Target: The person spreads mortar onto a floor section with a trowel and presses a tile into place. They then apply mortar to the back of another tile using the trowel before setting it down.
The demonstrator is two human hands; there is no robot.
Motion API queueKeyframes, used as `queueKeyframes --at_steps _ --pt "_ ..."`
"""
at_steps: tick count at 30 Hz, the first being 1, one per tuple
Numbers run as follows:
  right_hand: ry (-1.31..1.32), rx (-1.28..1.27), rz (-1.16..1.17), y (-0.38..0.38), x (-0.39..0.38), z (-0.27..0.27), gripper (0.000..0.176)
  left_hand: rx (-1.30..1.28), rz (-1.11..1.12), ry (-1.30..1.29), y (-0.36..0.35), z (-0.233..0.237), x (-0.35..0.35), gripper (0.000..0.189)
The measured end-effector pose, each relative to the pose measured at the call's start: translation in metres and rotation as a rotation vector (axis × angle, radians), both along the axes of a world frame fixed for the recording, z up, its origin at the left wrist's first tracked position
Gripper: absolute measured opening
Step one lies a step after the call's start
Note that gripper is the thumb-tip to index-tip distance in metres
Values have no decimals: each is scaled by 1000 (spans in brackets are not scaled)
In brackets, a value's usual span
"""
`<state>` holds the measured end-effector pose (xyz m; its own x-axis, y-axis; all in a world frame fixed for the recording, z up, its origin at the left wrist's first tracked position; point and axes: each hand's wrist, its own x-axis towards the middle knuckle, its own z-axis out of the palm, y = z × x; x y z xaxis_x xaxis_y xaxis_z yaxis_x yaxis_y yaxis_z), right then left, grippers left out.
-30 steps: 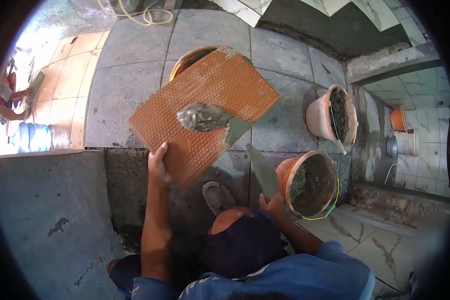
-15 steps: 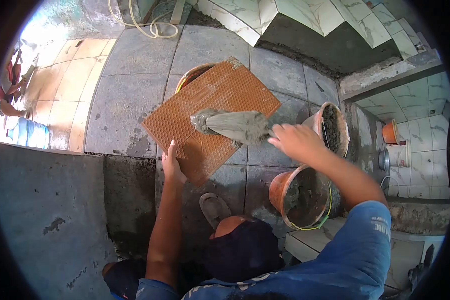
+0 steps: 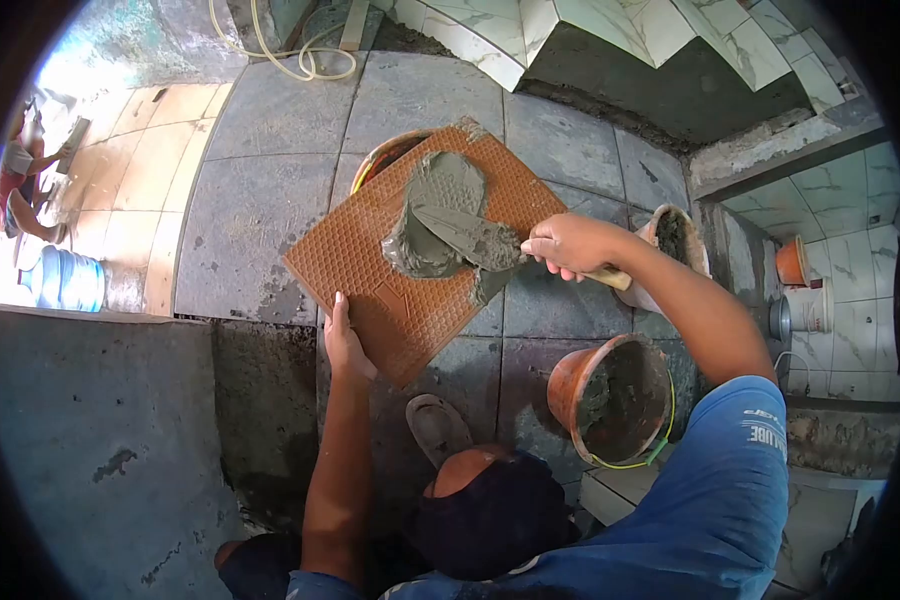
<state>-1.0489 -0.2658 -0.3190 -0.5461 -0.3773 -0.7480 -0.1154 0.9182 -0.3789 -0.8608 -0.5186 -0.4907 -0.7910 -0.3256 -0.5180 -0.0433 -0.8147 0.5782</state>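
Observation:
My left hand (image 3: 348, 342) grips the lower left edge of a brown tile (image 3: 330, 245), thumb over its ribbed back and the other fingers hidden beneath. Wet grey mortar (image 3: 446, 185) lies spread over the middle of that back. Wrapped round the pale handle of a trowel (image 3: 460, 232), my right hand (image 3: 575, 245) is at the tile's right side. The trowel's mortar-smeared blade rests in the mortar, its tip pointing left. Partly hidden under the tile's upper edge is a bucket (image 3: 378, 160) with a yellow handle.
Two buckets stand at the right: an orange one (image 3: 567, 385) with mortar inside and another (image 3: 705, 250) behind my right forearm. A hose (image 3: 305, 65) coils on the grey floor tiles. Tiled steps (image 3: 610, 30) rise at the top. Another person (image 3: 30, 170) is at far left, near a blue water bottle (image 3: 65, 280).
Mortar has come off the trowel and now covers a wide patch of the tile. My right hand has turned, bringing the blade down into it. The left hand keeps its hold.

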Motion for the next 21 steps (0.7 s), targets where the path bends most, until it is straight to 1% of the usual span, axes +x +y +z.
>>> queueKeyframes --at_steps 1,2,3,5,7,8,10,12,13,15,16,17,19,21 --pt "-15 4 -2 0 0 4 39 14 5 14 0 -4 0 44" --pt "70 -4 -12 0 0 6 39 27 11 28 -1 -8 0 44" --pt "73 -9 -14 1 -5 1 39 21 9 31 -2 -6 1 44" --pt "573 39 232 6 -21 -10 40 29 2 -1 -1 1 0 47" --pt "588 60 188 6 -31 -15 42 33 -11 14 -2 -3 -1 49" --pt "629 82 216 12 -42 -31 41 39 -18 17 -3 -6 1 50" --pt "675 100 247 7 -47 -29 40 3 -8 32 -4 -12 1 51" --pt "242 118 -72 6 -48 -20 40 -34 -1 46 -6 -18 1 51" --pt "247 117 -73 7 -44 -17 40 -22 -5 51 -7 -22 0 51" --pt "89 -29 -145 14 -32 -13 40 -2 -7 52 -6 -25 2 51" --pt "33 -39 -147 15 -34 -7 40 21 -19 52 -5 -22 3 51" --pt "37 -41 -144 16 -38 -7 40 41 -29 55 -6 -20 2 51" --pt "105 -103 -215 19 -45 -8 39 42 -26 43 -5 -18 1 51" --pt "108 -137 -260 24 -66 -19 39 42 -34 34 -4 -14 2 51"
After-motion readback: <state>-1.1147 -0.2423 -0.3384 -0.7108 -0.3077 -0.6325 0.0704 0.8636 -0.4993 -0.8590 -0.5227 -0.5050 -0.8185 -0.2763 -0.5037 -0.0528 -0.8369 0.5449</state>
